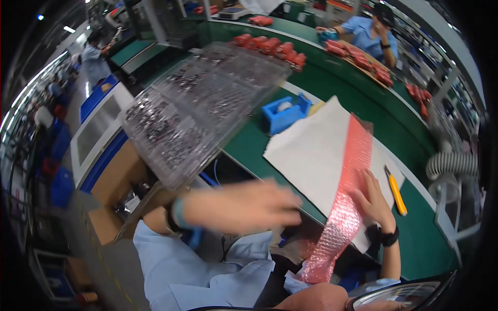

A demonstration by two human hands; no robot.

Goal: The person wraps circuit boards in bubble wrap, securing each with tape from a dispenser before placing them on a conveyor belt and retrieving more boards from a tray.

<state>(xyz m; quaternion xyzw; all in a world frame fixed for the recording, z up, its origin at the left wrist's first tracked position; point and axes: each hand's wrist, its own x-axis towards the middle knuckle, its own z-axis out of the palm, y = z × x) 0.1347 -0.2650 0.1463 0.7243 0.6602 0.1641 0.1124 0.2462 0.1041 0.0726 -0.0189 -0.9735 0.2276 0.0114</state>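
Two hands over green bench (332, 88) edge. Left hand (244, 206) blurred, fingers stretched flat and open, holding nothing, reaching rightward toward pink bubble wrap (346, 202). Right hand (374, 199) spread flat, pressing wrap's right edge against white sheet (316, 150); black watch on that wrist. Wrap lying as long strip from sheet's top right down past bench edge toward lap. Yellow knife (396, 193) just right of right hand, on bench, apart from it. Blue bin (285, 115) beyond sheet, near its upper left corner. Clear tray (202, 106) full of small dark parts, tilted, left of sheet, above cardboard box (122, 179). Red parts (270, 45) in rows further along bench. Another person (371, 33) in blue seated at far end.
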